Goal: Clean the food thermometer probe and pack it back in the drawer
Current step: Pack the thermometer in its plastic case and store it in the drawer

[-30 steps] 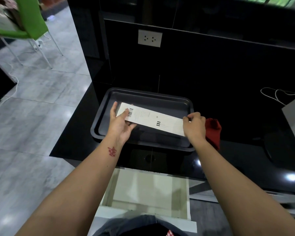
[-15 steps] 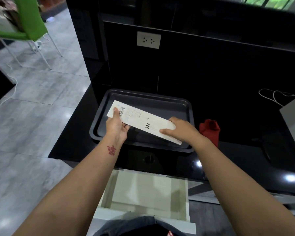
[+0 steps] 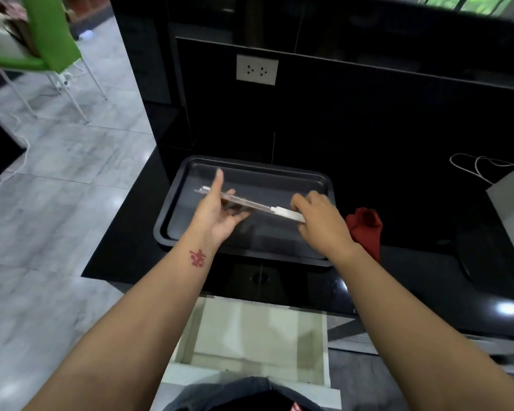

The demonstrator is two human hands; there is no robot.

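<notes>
The white box (image 3: 251,204), flat and face-up a moment before, had been tipped onto its edge above the dark tray (image 3: 250,163). The right hand (image 3: 321,221) pinched its right end, and the left hand (image 3: 220,215) lay loosely spread beneath it. The tray sat near the table's (image 3: 428,277) left edge with a red cloth (image 3: 365,229) just beside it, and the drawer (image 3: 258,336) stood open below.

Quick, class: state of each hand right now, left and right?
Left hand: open, fingers straight, supporting the white box from below.
Right hand: closed, its grip on the right end of the white box.
</notes>
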